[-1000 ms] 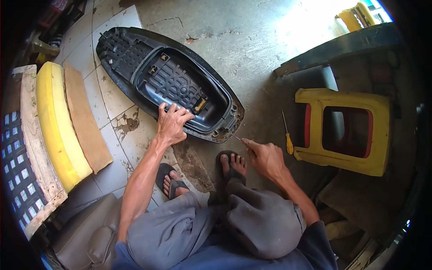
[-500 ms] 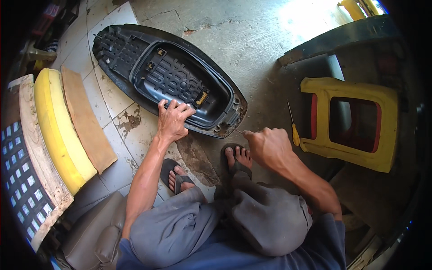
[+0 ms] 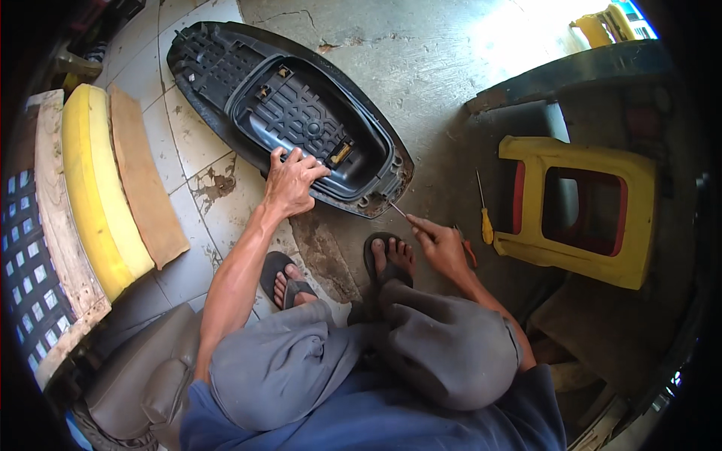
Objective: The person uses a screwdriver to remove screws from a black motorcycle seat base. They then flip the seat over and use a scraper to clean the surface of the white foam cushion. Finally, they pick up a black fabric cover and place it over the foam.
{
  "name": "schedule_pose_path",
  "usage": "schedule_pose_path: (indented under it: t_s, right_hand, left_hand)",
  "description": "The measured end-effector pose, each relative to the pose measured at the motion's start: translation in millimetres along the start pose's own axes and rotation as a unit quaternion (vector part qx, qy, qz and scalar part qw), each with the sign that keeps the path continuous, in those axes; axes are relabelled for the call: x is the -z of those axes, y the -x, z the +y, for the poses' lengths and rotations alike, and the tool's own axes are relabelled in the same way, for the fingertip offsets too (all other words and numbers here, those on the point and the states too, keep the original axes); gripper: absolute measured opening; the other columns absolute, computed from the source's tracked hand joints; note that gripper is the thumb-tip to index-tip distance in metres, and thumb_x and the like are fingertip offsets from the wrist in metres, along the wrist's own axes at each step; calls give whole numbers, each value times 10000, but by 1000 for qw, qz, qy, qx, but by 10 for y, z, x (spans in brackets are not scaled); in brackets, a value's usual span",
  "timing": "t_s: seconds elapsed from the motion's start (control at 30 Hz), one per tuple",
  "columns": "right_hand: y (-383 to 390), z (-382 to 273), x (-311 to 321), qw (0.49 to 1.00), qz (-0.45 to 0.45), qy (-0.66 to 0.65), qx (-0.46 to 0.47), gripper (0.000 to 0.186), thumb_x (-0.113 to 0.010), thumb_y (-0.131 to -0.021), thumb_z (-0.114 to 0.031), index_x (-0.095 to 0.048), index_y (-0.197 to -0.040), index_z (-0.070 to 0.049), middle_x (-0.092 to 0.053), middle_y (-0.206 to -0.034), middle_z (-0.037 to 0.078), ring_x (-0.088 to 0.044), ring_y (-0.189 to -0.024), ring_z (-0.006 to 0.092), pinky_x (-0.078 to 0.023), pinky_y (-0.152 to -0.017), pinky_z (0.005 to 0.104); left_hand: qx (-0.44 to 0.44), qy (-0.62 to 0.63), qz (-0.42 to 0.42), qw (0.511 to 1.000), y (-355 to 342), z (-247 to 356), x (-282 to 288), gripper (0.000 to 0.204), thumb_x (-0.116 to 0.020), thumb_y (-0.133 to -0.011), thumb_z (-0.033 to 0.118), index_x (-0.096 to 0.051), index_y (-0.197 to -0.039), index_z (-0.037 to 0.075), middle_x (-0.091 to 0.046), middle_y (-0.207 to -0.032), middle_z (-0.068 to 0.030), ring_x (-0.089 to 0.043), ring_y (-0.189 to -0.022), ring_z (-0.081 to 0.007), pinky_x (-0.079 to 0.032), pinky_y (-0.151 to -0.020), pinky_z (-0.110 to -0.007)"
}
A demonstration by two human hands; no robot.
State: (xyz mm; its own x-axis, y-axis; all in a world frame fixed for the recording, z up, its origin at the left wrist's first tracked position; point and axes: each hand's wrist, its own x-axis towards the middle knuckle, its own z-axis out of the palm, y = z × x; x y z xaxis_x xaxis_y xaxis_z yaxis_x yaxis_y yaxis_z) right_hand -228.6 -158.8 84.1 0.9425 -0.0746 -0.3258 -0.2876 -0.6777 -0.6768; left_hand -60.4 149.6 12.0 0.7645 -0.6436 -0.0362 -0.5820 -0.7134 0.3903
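Note:
A black plastic motorcycle seat base (image 3: 293, 113) lies upside down on the floor in front of me. My left hand (image 3: 292, 180) rests on its near edge, fingers spread over the rim. My right hand (image 3: 444, 244) grips a thin metal tool (image 3: 398, 210) with a reddish handle; the tip points at the seat base's near right corner. My sandalled feet (image 3: 391, 259) sit just below the seat base.
A yellow foam pad (image 3: 94, 188) and a brown board (image 3: 147, 180) lie at the left. A yellow-handled screwdriver (image 3: 485, 210) lies beside a tipped yellow plastic stool (image 3: 579, 210) at the right. A dark bench (image 3: 571, 71) stands beyond it.
My right hand has moved left and forward, bringing the tool's tip up to the seat base's corner. My left hand has stayed on the rim.

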Motion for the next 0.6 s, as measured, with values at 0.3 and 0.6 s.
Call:
schedule_pose_path:
  t_s: [0.3, 0.6]
  right_hand:
    - [-382, -618, 457, 951, -178, 249, 37, 314, -617, -926, -220, -793, -1182, -173, -757, -936, 220, -741, -873, 415, -597, -819, 503]
    - [-483, -699, 450, 939, -191, 281, 48, 306, -622, -918, -216, -801, -1161, -167, -757, -924, 222, -747, -858, 402, -607, -794, 493]
  left_hand:
    - [5, -12, 6, 1000, 73, -14, 22, 578, -667, -606, 0, -772, -1117, 249, -697, -1121, 41, -567, -1159, -244, -272, -1099, -519]
    - [13, -1, 1, 1000, 89, 20, -14, 577, -677, -607, -5, -783, -1116, 245, -700, -1124, 41, -567, -1159, -247, -263, -1120, -525]
